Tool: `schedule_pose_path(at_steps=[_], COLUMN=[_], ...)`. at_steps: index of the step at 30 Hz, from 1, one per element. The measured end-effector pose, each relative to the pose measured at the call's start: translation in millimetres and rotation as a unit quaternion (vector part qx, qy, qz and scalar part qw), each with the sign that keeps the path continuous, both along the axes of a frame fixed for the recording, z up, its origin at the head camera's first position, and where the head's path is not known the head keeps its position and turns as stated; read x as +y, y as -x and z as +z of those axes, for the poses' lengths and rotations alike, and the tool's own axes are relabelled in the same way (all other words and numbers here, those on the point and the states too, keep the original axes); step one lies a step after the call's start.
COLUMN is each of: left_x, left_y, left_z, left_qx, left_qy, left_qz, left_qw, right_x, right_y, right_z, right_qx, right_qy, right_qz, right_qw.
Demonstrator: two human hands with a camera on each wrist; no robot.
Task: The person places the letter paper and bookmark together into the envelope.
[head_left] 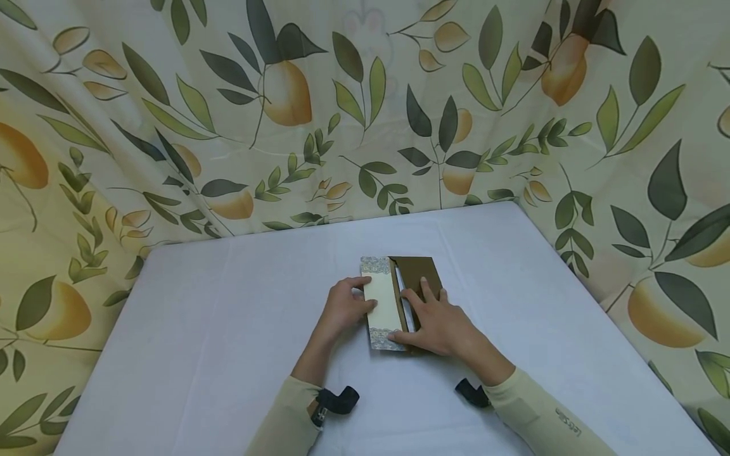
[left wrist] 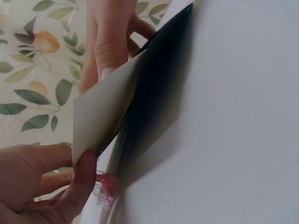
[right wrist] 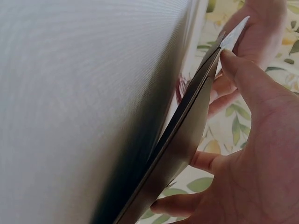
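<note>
A folded brown card point(head_left: 415, 267) lies on the white-covered table, with a cream panel point(head_left: 381, 294) banded in grey lace print along its left side. A white sheet point(head_left: 399, 277) shows in the gap between panel and brown part. My left hand point(head_left: 344, 307) pinches the panel's left edge, thumb on one face and fingers beyond it, and in the left wrist view that panel stands tilted up. Fingers spread, my right hand point(head_left: 441, 323) rests on the brown part while its thumb touches the panel's lower end. A red tassel point(left wrist: 108, 187) hangs near the card's edge.
The white tablecloth point(head_left: 256, 316) spreads around the card on all sides. Behind and beside the table hangs a curtain point(head_left: 365, 158) printed with leaves and fruit. Black camera mounts point(head_left: 338, 400) sit on both wrists.
</note>
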State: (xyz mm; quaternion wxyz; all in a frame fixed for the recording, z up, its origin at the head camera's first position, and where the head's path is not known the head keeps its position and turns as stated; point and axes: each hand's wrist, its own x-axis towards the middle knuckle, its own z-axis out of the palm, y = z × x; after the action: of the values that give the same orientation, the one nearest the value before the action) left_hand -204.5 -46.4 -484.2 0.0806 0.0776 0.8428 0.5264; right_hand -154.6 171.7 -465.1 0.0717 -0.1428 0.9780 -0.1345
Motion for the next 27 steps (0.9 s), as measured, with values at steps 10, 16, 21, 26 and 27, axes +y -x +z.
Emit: schedule_pose_path(at_steps=[10, 16, 21, 26, 27], left_x=[10.9, 14.8, 17.8, 19.6, 19.8], left_y=[-4.9, -6.9, -8.8, -12.1, -12.4], left_z=[0.2, -0.8, 2.3, 6.1, 6.5], left_qx=[0.064, 0.085, 0.101, 0.097, 0.098], left_qy=[0.053, 0.078, 0.100, 0.114, 0.116], left_qz=[0.006, 0.002, 0.001, 0.005, 0.005], left_qw=[0.9965, 0.9934, 0.9898, 0.9887, 0.9884], right_x=[-1.7, -2.9, -3.1, -4.2, -4.6], right_y=[-0.6, -0.5, -0.8, -0.7, -0.7], right_z=[0.8, -0.2, 0.1, 0.6, 0.7], right_qx=[-0.001, -0.003, 0.002, 0.004, 0.004], right_qy=[-0.005, -0.007, -0.012, -0.017, -0.017], right_qz=[0.001, 0.002, 0.002, 0.005, 0.006], right_qw=[1.0000, 1.0000, 0.9999, 0.9998, 0.9998])
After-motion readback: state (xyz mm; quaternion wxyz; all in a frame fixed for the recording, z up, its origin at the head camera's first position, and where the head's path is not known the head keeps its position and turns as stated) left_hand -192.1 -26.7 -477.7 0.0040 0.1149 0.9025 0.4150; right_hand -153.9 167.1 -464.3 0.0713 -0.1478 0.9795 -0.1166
